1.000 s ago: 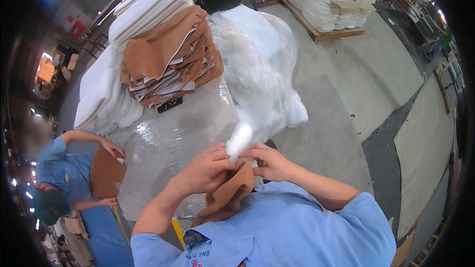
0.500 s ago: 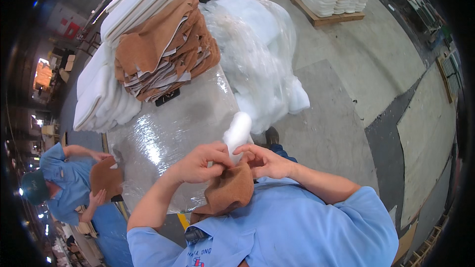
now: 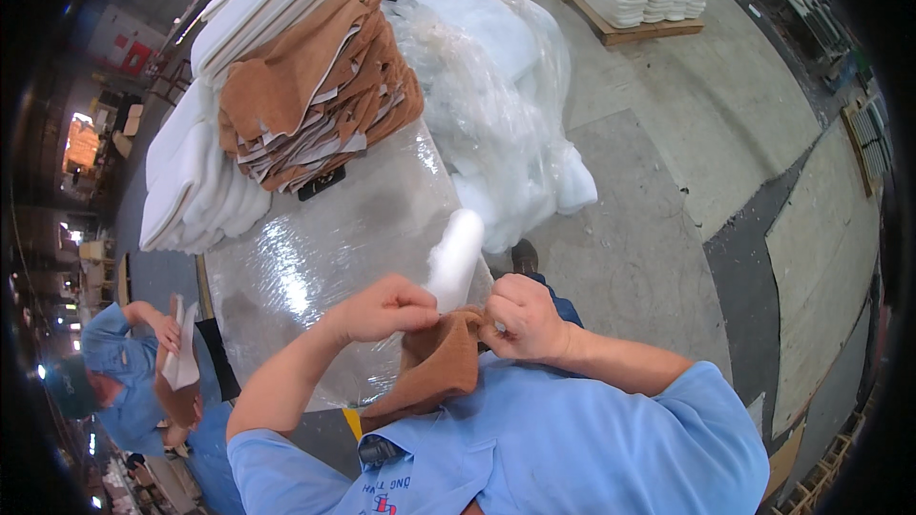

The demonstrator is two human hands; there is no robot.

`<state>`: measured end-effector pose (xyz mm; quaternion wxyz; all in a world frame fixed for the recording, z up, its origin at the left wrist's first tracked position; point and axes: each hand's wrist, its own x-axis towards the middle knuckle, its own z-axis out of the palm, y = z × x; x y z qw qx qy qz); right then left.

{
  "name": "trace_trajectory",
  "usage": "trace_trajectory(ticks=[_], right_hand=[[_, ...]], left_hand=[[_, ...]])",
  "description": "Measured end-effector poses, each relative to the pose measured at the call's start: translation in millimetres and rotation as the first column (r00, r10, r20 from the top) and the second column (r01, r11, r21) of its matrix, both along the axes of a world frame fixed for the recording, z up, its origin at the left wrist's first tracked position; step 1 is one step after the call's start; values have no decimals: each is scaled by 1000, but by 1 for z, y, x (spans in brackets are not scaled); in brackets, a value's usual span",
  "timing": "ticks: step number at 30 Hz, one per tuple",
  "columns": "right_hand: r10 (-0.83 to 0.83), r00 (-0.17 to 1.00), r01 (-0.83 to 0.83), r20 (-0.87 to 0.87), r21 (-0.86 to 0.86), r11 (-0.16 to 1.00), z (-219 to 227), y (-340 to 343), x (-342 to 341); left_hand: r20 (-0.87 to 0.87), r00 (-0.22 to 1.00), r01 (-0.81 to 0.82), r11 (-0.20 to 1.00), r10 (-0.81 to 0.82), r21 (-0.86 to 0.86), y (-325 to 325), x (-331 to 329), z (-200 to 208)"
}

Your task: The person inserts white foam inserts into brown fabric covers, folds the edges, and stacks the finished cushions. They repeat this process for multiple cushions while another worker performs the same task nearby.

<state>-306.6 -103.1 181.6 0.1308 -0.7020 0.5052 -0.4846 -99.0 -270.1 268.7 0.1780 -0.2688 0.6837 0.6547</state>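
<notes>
A brown fabric piece, folded or sewn into a sleeve shape, hangs close to my chest. My left hand pinches its upper edge on the left side. On the other side, my right hand grips the same edge with curled fingers. From behind that edge a soft white roll of padding stands out, pointing away from me over the table's edge. Whether its lower end sits inside the fabric is hidden.
The plastic-wrapped table bears a stack of brown fabric pieces and white padding sheets. Beyond its right edge slumps a plastic bag of white filling. At left, a co-worker handles a brown and white piece.
My hands have moved apart along the fabric edge, the right one closing into a grip and leaving the padding. The co-worker has turned their piece, showing its white side.
</notes>
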Motion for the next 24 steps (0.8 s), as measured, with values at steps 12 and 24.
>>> trace_trajectory(ticks=[12,24], right_hand=[[195,764,-474,615,329,817,0,4,-21],[224,314,-936,923,260,237,-42,-43,-21]], left_hand=[[54,987,-159,945,150,286,23,-11,-16],[-29,966,249,959,-255,-138,10,-35,16]])
